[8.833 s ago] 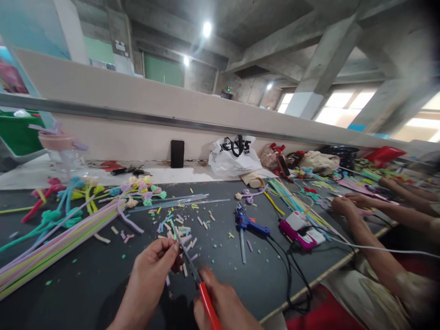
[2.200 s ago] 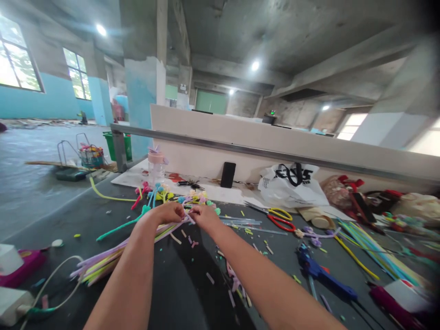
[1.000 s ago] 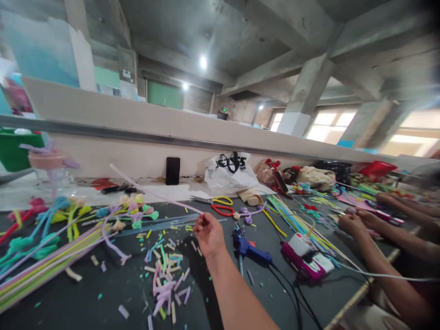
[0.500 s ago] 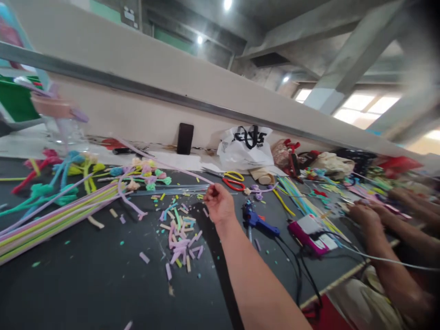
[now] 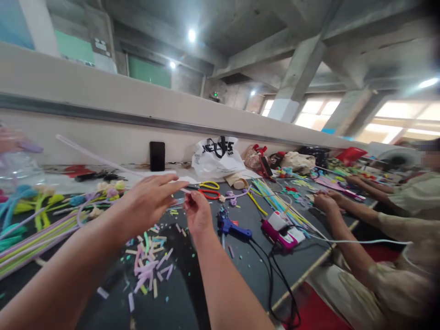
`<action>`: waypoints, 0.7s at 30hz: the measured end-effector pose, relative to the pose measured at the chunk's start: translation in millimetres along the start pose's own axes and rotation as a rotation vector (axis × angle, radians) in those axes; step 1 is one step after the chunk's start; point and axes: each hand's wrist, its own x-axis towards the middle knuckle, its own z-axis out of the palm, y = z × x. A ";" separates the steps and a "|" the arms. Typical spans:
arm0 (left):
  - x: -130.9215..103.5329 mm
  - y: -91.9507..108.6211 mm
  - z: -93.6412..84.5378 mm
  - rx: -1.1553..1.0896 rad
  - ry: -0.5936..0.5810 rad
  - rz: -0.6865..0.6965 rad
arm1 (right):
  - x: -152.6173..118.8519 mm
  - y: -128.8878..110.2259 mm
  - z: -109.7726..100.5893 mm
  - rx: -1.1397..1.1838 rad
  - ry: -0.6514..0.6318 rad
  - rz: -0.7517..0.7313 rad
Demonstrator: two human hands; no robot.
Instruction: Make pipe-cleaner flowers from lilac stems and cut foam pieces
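A long pale lilac pipe cleaner [image 5: 92, 155] slants up to the left above the table. Its right end is pinched between the thumb and fingers of my right hand [image 5: 198, 213]. My left hand [image 5: 147, 199] is beside the right one, palm down with fingers stretched out, over the pipe cleaner, which passes behind it. Whether the left fingers touch it I cannot tell. Just past my right hand lie scissors with yellow and red handles [image 5: 209, 185]. Below both hands is a heap of short cut pipe cleaner pieces [image 5: 149, 270].
A blue glue gun [image 5: 237, 228] and a magenta-and-white power strip [image 5: 282, 233] lie right, with black cords. Pipe cleaner bundles [image 5: 51, 243] and finished flowers are left. A phone [image 5: 157, 156] and white bag [image 5: 218, 158] stand by the wall. Co-workers' hands [image 5: 328, 201] work at far right.
My left hand has come in from the left, next to my right hand. The view has turned rightward, so the table's things appear further left. My right hand still holds the pipe cleaner.
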 end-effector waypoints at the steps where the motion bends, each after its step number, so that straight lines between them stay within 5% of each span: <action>1: 2.1 -4.7 2.8 0.012 -0.004 -0.003 | -0.9 0.4 0.9 0.001 -0.015 0.008; 7: 0.9 -23.9 -0.5 -0.052 -0.089 -0.020 | -5.9 5.2 7.9 -0.024 -0.113 0.071; 13: -1.4 -26.8 -25.8 0.050 -0.076 -0.261 | -6.3 2.6 8.9 -0.036 -0.159 0.091; 21: 4.8 -11.6 -3.5 -0.045 -0.172 -0.259 | -11.8 7.4 12.9 -0.070 -0.241 0.150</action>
